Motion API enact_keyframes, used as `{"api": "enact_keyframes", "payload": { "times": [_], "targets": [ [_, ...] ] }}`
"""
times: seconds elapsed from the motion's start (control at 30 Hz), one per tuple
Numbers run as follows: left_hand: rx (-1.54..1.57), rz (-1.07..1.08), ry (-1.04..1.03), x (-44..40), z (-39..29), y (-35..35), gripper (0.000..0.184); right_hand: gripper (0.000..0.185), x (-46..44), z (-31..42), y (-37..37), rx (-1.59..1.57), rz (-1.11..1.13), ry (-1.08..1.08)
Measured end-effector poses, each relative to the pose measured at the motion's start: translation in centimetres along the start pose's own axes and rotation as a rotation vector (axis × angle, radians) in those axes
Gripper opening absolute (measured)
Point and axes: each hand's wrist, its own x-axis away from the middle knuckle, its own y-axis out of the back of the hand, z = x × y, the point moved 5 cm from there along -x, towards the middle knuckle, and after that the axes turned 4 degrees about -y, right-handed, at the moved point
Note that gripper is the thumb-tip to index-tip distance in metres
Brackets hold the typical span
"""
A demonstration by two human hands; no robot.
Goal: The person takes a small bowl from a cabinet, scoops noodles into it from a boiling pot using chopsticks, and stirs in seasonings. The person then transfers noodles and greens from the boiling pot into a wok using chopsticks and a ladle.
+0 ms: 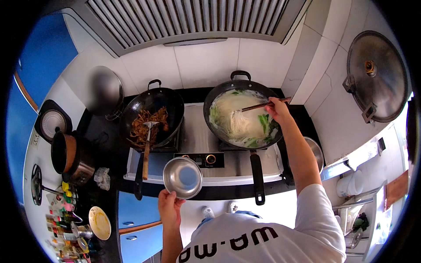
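My right hand [278,109] is closed around a pair of chopsticks [256,106], whose tips reach into the noodles [240,124]. These pale noodles lie in cloudy broth with green leaves [265,125], inside the right-hand wok [212,90]. In my left hand [169,204] is a steel bowl [183,177], gripped at its near rim; nothing shows inside it. It is held in front of the stove, between the two wok handles. The left wok [174,101] contains browned shredded food [144,120] and a spatula [147,153] with a wooden handle.
The gas stove [193,127] sits in a black counter under a range hood [188,22]. A large lid [378,76] hangs on the right wall. On the left are a rice cooker [79,164], a stained plate [100,223] and several seasoning bottles [57,236].
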Motion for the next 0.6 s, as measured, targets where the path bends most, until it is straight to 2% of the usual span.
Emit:
{"api": "enact_keyframes", "payload": {
  "times": [0.13,0.33,0.43,0.47,0.53,0.6],
  "targets": [
    [-0.005,0.023,-0.006,-0.2,-0.3,-0.7,0.011,0.016,0.3,0.1,-0.8,-0.179,0.006,-0.016],
    [0.017,0.037,0.007,-0.3,-0.4,-0.7,0.011,0.016,1.2,4.2,0.3,-0.181,-0.010,0.101],
    [0.012,0.030,0.008,-0.4,-0.4,-0.4,0.010,0.018,2.2,6.9,2.0,0.144,-0.085,0.248],
    [0.006,0.018,0.012,-0.5,-0.3,-0.2,0.011,0.018,2.6,7.3,1.8,0.145,-0.085,0.247],
    [-0.002,0.007,0.021,-0.5,-0.2,-0.1,0.011,0.019,3.1,8.2,1.6,0.389,-0.139,0.271],
    [-0.010,0.011,0.019,-0.7,-0.2,-0.3,0.012,0.020,2.8,8.1,1.5,0.446,-0.140,0.286]
  ]
}}
